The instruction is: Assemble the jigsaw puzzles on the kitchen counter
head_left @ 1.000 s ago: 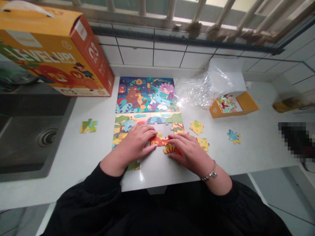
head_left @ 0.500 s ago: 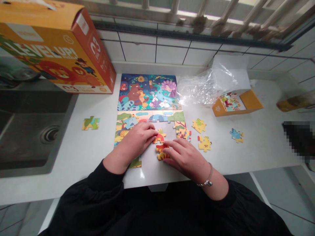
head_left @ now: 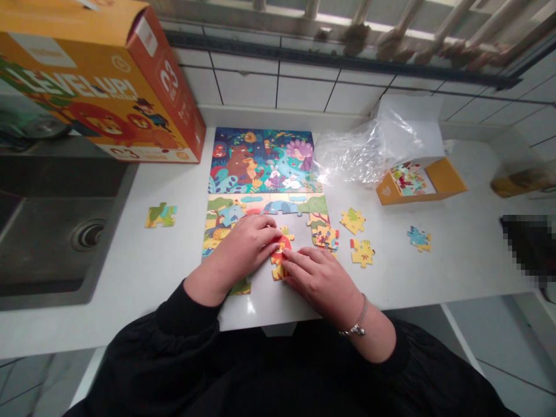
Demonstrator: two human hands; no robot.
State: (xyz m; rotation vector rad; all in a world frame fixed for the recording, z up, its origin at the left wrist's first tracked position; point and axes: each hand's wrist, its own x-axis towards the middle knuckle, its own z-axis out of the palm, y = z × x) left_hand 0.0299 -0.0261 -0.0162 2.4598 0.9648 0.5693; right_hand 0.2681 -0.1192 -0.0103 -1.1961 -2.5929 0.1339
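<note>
Two red and yellow jigsaw pieces with a lion picture lie in the gap of a partly assembled puzzle (head_left: pixel 313 204), fitted together or nearly so. On the upper jigsaw piece (head_left: pixel 285 238) rest the fingertips of my left hand (head_left: pixel 245 246), closed at its edge. My right hand (head_left: pixel 319 277) grips the right side of the lower jigsaw piece (head_left: pixel 278 271); its thumb is mostly hidden. The left part of the puzzle is partly covered by my left hand. A dark forest puzzle picture (head_left: pixel 260 165) lies directly behind.
Loose jigsaw pieces lie to the right, among them a green-yellow piece (head_left: pixel 353 220), a yellow piece (head_left: pixel 362 253) and a blue piece (head_left: pixel 419 238). Another piece (head_left: pixel 161 215) lies left, near the sink (head_left: pixel 93 260). Behind stand a large orange box (head_left: pixel 95 87), clear plastic wrap (head_left: pixel 351 156) and an open small box (head_left: pixel 421 188).
My right hand has moved slightly left with the lower jigsaw piece, bringing it against the upper one, so the lion picture now joins up. My left hand has barely moved.
</note>
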